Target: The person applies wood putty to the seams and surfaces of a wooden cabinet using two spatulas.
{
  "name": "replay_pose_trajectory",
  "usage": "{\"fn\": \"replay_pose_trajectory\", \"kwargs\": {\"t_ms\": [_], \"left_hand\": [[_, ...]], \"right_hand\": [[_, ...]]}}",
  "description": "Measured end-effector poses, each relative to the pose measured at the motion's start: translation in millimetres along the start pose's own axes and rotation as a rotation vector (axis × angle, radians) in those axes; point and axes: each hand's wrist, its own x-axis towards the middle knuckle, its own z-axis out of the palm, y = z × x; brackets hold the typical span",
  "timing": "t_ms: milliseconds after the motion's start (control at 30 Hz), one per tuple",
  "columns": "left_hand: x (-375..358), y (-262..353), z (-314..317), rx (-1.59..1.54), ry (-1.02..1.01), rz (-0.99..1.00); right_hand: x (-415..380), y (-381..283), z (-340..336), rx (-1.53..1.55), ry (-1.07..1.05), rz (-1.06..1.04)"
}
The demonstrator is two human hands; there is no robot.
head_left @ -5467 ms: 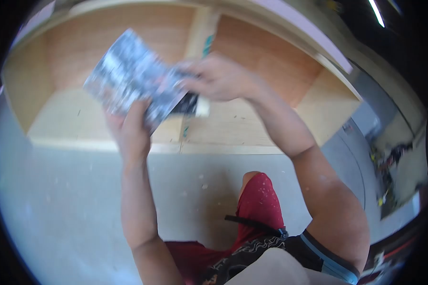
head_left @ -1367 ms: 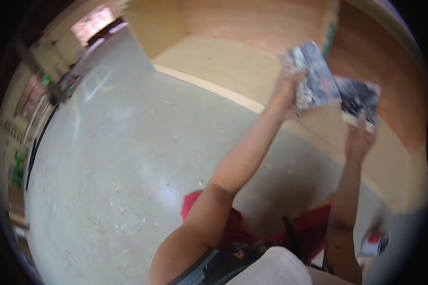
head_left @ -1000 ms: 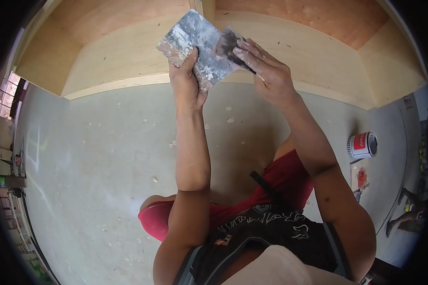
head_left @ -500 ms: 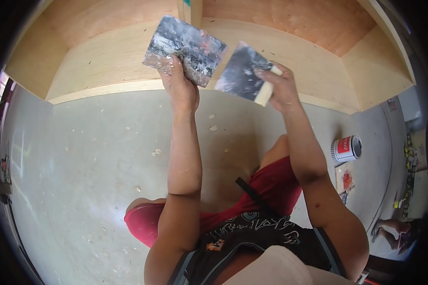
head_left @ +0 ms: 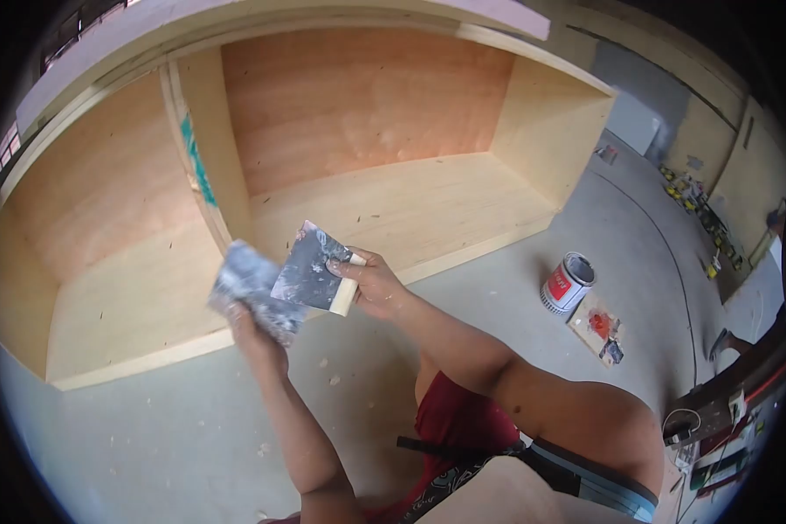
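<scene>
My left hand [head_left: 260, 342] is closed on the lower edge of a flat rectangular plate [head_left: 246, 281], smeared grey and white and blurred by motion. In my right hand [head_left: 378, 286] is a wide-bladed scraper [head_left: 310, 269] with a pale strip handle, the thumb pressed on its dark, smudged blade. The scraper's blade overlaps the plate's right side in this view. Both hands are raised in front of an open wooden cabinet [head_left: 393, 205], whose divider [head_left: 203, 131] carries a green streak.
On the floor [head_left: 472, 323] at the right stands a paint can [head_left: 568, 284] with a red label. Beside it lies a small board [head_left: 596, 330] with a red smear. Pale flecks dot the floor. Yellow-topped items [head_left: 699, 210] line the far right wall.
The view has turned toward the right and up, showing more of the cabinet. The scraper has come closer to the plate and now overlaps it. Both hands keep their holds.
</scene>
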Motion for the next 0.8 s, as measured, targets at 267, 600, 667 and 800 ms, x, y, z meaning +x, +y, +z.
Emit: {"fn": "replay_pose_trajectory", "kwargs": {"t_ms": [267,600,667,800], "left_hand": [[0.8,-5.1,-9.8,-0.263,0.058,0.069],[-18.4,11.6,4.8,-0.237,-0.085,0.044],[-19.9,15.7,1.0,-0.182,-0.117,0.028],[-15.6,13.6,0.6,-0.232,-0.191,-0.044]], "right_hand": [[-5.9,6.9,1.0,-0.109,-0.064,0.115],[-10.6,-1.9,6.2,-0.062,0.012,0.094],[-8.4,-2.3,5.6,-0.029,0.017,0.104],[-4.6,-2.6,-0.4,-0.007,0.074,0.016]]}}
